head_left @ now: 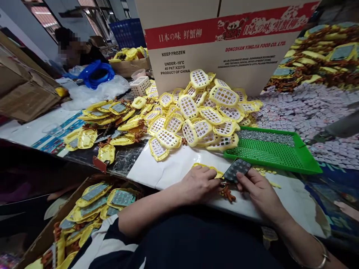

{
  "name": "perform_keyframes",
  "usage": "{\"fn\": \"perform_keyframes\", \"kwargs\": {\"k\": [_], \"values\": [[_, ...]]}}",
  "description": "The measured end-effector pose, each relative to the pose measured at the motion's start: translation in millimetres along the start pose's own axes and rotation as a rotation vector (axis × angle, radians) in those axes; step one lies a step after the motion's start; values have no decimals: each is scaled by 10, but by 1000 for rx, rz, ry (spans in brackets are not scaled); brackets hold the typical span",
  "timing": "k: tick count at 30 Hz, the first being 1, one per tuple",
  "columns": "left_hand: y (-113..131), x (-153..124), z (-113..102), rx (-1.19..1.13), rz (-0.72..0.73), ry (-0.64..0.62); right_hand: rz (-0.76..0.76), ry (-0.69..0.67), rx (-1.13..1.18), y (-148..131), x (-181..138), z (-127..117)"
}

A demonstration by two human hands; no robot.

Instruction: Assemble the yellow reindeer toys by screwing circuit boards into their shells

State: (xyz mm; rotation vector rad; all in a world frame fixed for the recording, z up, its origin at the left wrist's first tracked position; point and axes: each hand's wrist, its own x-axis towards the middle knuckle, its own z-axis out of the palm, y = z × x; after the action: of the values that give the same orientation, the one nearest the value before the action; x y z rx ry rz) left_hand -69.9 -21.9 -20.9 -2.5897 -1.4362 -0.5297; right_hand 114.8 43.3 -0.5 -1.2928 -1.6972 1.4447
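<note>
My right hand [259,188] pinches a dark grey panel with rows of round bumps [237,170], like a keypad, between thumb and fingers. It is tilted up over the table's front edge. Just left of it, my left hand [200,184] is closed, fingers curled over a yellow plastic shell [206,165] that mostly hides beneath them. A brown branching piece [228,194] pokes out between the two hands. Behind them lies a heap of yellow shells with white, holed faces [187,107].
A green tray [269,151] with small metallic pieces sits right of the heap. Small white pieces [291,108] spread farther right. A printed carton [218,56] stands behind. Lower left, a cardboard box [42,239] holds yellow shells with grey-green panels. A person [92,52] sits far left.
</note>
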Motion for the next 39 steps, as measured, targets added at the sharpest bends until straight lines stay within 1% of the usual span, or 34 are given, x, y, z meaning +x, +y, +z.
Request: {"fn": "perform_keyframes", "kwargs": {"k": [4, 7, 9, 12, 13, 15, 17, 19, 23, 25, 29, 33, 36, 38, 39], "values": [[35, -15, 54, -34, -104, 20, -46, -38, -66, 24, 19, -29], [46, -14, 118, -55, -156, 23, -191, -86, -187, 48, 34, -87], [43, -14, 138, -65, -162, 18, -344, -174, -262, 63, 49, -135], [38, -18, 141, -57, -157, 3, -553, -355, -305, 73, 76, -186], [39, -19, 138, -49, -155, -4, -594, -391, -314, 69, 84, -193], [44, -20, 130, -34, -149, -23, -629, -442, -342, 49, 96, -193], [49, -19, 116, -20, -141, -46, -608, -487, -377, 15, 103, -181], [50, -20, 94, -10, -121, -71, -552, -514, -410, -23, 110, -164], [40, -42, 31, -5, -57, -118, -368, -477, -424, -110, 132, -127], [37, -66, 1, -6, -30, -121, -307, -432, -414, -154, 148, -105], [36, -109, -20, -16, 9, -55, -278, -357, -352, -199, 185, -59], [29, -131, 5, 26, 44, -56, -239, -354, -309, -193, 209, -35], [35, -150, 19, 35, 37, -63, -227, -367, -288, -177, 215, -24], [45, -166, 27, 51, 12, -28, -211, -368, -261, -161, 218, -16], [49, -174, 33, 63, -1, 8, -198, -367, -243, -151, 220, -11]]}}
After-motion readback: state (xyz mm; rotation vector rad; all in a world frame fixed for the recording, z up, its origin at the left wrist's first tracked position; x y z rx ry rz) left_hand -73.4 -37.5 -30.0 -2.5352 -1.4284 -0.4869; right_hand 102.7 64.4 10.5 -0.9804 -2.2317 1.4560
